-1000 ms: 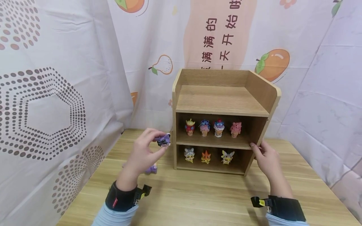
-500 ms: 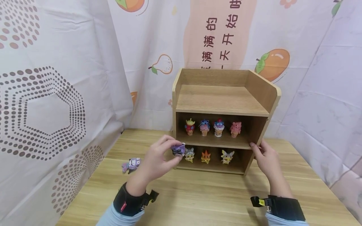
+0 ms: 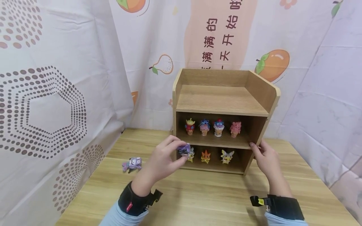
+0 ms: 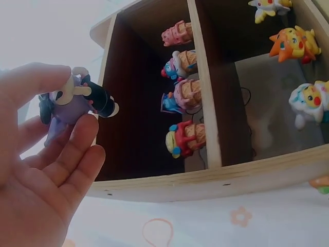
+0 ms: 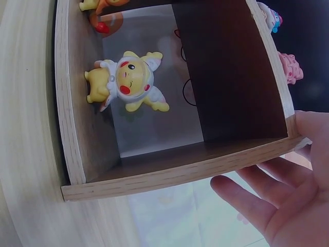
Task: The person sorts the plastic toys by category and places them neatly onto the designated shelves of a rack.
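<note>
My left hand (image 3: 165,160) pinches a small purple and black figurine (image 3: 184,149) between thumb and fingers. It is in front of the lower left compartment of a wooden shelf unit (image 3: 223,111), partly covering a grey and yellow figurine (image 3: 191,154). Close up in the left wrist view, the held figurine (image 4: 72,105) has a purple body and a dark end with white parts. My right hand (image 3: 266,158) holds the unit's right side panel (image 5: 190,172), thumb at the front edge and fingers along the outside.
Ice-cream-cone figurines (image 3: 218,128) line the middle shelf. On the bottom shelf stand an orange figurine (image 3: 205,156) and a yellow one with a grey-white hood (image 3: 227,156). Another purple figurine (image 3: 132,164) lies on the wooden table (image 3: 198,197) to the left. Printed cloth (image 3: 152,103) hangs behind.
My left hand has carried the purple and black figurine rightward, from beside the shelf unit to the front of its lower left compartment. The right hand keeps its place.
</note>
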A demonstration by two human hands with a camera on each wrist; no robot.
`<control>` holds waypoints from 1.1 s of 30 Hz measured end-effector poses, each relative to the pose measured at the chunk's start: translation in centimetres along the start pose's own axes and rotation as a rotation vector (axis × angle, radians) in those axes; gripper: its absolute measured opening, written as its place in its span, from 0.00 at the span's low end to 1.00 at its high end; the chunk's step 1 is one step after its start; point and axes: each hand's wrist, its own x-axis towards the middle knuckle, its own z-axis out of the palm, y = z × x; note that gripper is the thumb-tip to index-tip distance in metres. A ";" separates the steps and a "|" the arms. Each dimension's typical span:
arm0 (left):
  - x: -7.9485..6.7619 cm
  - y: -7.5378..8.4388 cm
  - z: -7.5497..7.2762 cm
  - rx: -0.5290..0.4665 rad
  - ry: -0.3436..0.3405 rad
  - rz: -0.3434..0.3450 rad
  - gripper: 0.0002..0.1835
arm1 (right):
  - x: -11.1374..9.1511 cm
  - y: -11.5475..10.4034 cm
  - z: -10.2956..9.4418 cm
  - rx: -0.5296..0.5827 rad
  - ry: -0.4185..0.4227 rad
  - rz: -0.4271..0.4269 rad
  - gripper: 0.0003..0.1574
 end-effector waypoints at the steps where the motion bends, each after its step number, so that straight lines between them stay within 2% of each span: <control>1: 0.2 0.0 -0.1 0.014 0.001 0.008 0.18 | 0.0 0.0 0.0 -0.003 -0.001 0.001 0.30; 7: 2.4 0.3 -1.0 0.128 -0.008 0.077 0.17 | 0.1 0.0 0.1 -0.005 -0.001 -0.004 0.29; 12: 5.0 0.7 -1.8 0.269 -0.003 0.166 0.16 | 0.1 0.1 0.3 0.005 0.006 -0.022 0.27; 15: 6.7 1.0 -2.4 0.356 -0.015 0.192 0.16 | 0.1 0.2 0.4 0.003 0.009 -0.026 0.27; 18: 8.3 1.3 -3.1 0.419 -0.050 0.185 0.15 | 0.1 0.2 0.4 0.006 0.007 -0.025 0.27; 24: 11.4 1.5 -4.6 0.484 -0.110 0.133 0.16 | 0.0 0.3 0.3 0.004 0.003 -0.022 0.28; 33: 14.6 1.7 -6.0 0.608 -0.208 0.033 0.17 | 0.0 0.3 0.3 0.027 0.005 -0.031 0.28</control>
